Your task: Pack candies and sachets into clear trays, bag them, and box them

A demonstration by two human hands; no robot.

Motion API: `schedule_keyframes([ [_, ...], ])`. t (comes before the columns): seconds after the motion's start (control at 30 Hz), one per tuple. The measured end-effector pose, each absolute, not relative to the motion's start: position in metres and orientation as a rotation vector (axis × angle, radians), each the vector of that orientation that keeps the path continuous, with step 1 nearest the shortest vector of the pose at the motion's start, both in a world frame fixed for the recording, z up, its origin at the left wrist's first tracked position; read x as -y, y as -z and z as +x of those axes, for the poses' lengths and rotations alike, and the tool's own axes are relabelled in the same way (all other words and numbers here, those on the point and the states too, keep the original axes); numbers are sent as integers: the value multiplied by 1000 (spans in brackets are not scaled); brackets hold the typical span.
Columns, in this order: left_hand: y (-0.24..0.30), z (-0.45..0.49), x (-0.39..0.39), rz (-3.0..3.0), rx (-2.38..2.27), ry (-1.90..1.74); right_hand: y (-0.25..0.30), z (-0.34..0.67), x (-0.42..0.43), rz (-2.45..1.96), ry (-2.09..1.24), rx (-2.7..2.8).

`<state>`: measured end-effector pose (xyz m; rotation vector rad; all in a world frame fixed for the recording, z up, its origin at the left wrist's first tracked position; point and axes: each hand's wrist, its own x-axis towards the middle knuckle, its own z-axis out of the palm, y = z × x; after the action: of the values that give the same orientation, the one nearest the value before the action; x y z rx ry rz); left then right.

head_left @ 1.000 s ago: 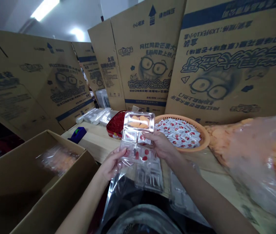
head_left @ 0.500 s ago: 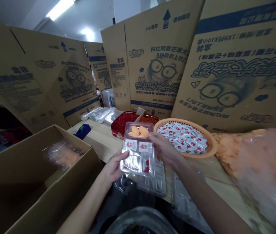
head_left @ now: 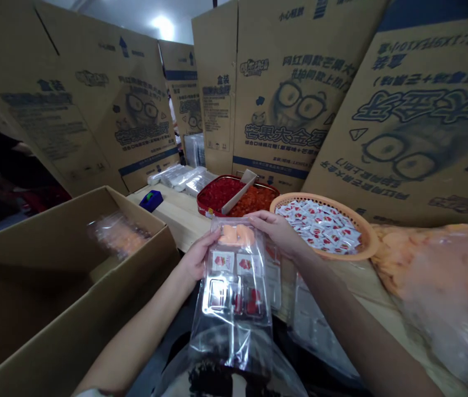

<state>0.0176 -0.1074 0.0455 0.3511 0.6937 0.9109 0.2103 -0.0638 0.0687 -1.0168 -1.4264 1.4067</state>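
Compartmented tray in clear film shows on my feed left of the orange basket, nearer the camera; I see the left hand pinching its left edge, the right hand pinching its top corner basket-side.

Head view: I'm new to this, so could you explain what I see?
No machine here: a person uses two bare hands, and a camera on their head looks forward and down. The left hand and right hand hold a clear tray, apparently inside a clear bag; orange pieces, two sachets and red pieces sit in its compartments. On the table are a red container, an orange basket of sachets, what looks like a blue tape dispenser, and a bag of orange pieces at right. A cardboard box stands open at left.
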Motion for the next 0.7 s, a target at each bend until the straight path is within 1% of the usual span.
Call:
schedule_keyframes([
  [0.13, -54, 23, 112, 366, -702, -964, -76, 210, 77, -1082, -1187, 1608],
  [0.37, -73, 30, 136, 676, -675, -1139, -98, 208, 108, -1093, -973, 1616],
  [0.7, -113, 24, 205, 1101, -829, -1325, -130, 196, 175, -857, -624, 1638],
])
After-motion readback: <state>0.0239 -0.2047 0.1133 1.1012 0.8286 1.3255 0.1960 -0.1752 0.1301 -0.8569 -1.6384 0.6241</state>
